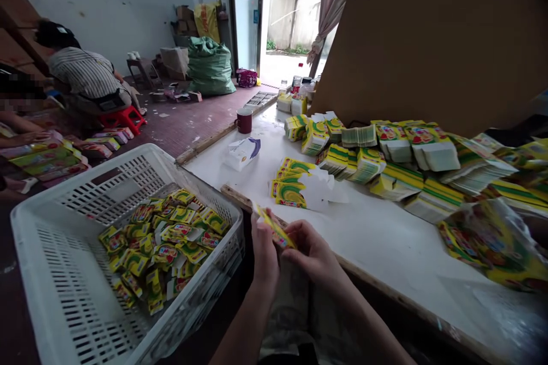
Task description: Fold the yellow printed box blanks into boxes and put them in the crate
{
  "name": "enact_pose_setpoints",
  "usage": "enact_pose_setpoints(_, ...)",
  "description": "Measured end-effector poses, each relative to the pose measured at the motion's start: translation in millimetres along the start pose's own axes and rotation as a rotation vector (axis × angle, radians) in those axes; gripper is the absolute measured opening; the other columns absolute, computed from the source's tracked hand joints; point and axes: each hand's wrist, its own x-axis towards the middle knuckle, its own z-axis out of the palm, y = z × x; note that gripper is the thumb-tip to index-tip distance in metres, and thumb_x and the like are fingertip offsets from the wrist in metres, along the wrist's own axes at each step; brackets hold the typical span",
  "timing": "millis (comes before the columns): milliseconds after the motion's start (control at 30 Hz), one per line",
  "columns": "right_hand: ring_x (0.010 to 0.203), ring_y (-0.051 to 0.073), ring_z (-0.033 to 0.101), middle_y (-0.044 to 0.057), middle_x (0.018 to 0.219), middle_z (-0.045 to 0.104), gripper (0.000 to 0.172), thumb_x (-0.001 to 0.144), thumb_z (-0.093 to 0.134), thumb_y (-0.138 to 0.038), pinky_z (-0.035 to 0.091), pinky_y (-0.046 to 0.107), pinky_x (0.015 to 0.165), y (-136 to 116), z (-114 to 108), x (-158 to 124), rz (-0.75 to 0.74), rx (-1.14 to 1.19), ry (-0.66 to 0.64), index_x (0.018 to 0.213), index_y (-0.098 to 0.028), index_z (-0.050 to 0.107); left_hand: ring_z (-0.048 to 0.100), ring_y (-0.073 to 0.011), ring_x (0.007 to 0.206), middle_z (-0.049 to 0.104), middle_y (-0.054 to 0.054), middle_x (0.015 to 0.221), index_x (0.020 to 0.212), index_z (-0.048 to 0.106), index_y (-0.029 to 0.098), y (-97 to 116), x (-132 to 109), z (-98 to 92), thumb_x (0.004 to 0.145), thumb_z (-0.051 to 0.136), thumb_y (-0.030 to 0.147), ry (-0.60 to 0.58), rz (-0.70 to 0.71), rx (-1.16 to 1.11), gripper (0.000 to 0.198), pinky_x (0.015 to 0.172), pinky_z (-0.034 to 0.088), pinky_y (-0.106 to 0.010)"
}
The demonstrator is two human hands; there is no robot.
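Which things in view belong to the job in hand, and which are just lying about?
Likely part of the job:
yellow carton between left hand and right hand
heaped cartons in the white crate
fanned cartons and stacked cartons on the table

Apparently just lying about:
dark red mug
white packet
green sack
purple bag

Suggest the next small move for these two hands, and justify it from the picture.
Perhaps fold the right end of the yellow carton with the right hand: it pinches that end, while the left hand supports the other.
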Motion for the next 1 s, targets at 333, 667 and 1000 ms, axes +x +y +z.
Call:
enact_pose_setpoints(333,0.075,0.02,0.063,0.003,0.082,0.073,0.011,0.088,0.062,-0.029,0.051,0.034,0.069,-9.8,-58.6,4.0,-0.361,-0.623,0.363,0.092,-0.025,0.071,0.062,-0.0238,0.11,0.065,-0.011,0.12,0.117,0.058,0.018,15.7,4.3,-3.7,0.084,0.065,0.04,-0.171,0.168,0.4,0.041,0.096,0.047,-0.036)
enact_pose_setpoints(667,0.142,0.031,0.031,0.01,0.153,0.036,0.061,0.085,0.066,-0.034,0.023,0.054,0.116,-9.2,-39.8,-23.8,-0.527,-0.801,0.429,0.141,-0.028,0.044,0.063,-0.029,0.105,0.065,-0.011,0.115,0.134,0.041,0.02,24.7,-0.7,-7.0,0.063,0.082,0.036,-0.721,0.005,1.137,0.083,0.091,0.05,-0.041)
enact_pose_setpoints(1000,0.102,0.028,0.066,0.01,0.107,0.072,0.051,0.074,0.071,-0.056,0.052,0.042,0.091,-11.9,-30.4,-20.4,0.239,0.386,0.091,0.109,-0.019,0.068,0.065,-0.0271,0.093,0.065,-0.007,0.107,0.116,0.053,0.027,16.1,-8.3,-3.1,0.067,0.068,0.015,-0.759,0.407,1.139,0.052,0.08,0.049,-0.036)
